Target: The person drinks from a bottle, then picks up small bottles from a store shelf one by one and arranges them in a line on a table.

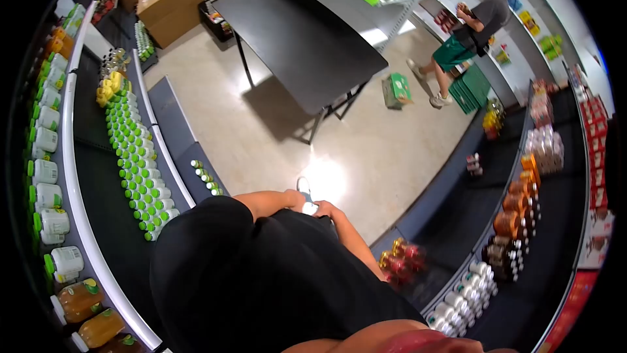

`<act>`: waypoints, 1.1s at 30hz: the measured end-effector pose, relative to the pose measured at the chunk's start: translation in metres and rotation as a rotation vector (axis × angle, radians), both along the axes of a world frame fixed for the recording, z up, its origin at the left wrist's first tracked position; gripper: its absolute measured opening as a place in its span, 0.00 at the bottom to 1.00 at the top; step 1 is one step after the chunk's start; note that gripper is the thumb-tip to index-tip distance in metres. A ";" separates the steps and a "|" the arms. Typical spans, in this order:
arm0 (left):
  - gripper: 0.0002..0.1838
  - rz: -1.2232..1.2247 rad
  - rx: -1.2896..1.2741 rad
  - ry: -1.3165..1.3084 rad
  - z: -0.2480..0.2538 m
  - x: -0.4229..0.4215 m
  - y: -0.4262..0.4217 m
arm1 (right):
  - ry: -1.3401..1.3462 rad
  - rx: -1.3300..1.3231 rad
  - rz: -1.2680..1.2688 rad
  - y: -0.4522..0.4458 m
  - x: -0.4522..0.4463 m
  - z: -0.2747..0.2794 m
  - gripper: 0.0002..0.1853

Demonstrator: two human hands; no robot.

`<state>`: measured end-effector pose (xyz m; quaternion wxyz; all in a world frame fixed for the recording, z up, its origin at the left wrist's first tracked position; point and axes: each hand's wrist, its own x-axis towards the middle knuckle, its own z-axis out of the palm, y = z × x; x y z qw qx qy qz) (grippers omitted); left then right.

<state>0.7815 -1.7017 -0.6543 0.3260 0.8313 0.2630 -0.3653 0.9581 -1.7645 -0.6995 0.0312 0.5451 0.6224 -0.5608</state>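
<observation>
White and too small to identify, an item (309,208) shows between my left hand (295,200) and my right hand (325,210), which I see drawn close together in front of the black shirt (281,274). From my screen it looks to be just at 3 o'clock of the left hand and 9 o'clock of the right, near the fingers of both. I cannot tell whether either of the hands grips it, or how far the fingers are spread. Taking the hands as the dial's centre, with 12 at the top of my view, I have a pale shoe (304,186) just beyond them at 12, on the light floor (261,150). Farther out at 12 is a black desk (294,39), well apart from the hands. A green box (396,90) lies on the floor at 1, and a co-worker (483,23) in green shorts stands past it, between 1 and 2, beside a green crate (470,88). At 4, near my right forearm (356,242), I see red bottles (400,261) on a dark shelf, with white bottles (464,297) farther along. Between 9 and 10, green-capped bottles (140,163) fill a long block on the left rack.
</observation>
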 end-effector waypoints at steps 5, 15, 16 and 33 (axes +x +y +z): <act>0.24 -0.074 -0.103 -0.043 0.003 0.016 0.081 | 0.052 -0.027 0.055 0.080 0.019 0.022 0.41; 0.23 0.443 -0.210 -0.038 -0.003 -0.045 0.156 | 0.092 -0.217 0.424 0.218 -0.031 0.023 0.35; 0.24 0.489 -0.207 -0.043 -0.042 -0.059 0.158 | 0.162 -0.125 0.631 0.235 -0.037 -0.025 0.36; 0.22 1.092 -0.123 -0.159 0.012 -0.305 0.355 | -0.119 -0.108 0.953 0.535 -0.326 0.084 0.33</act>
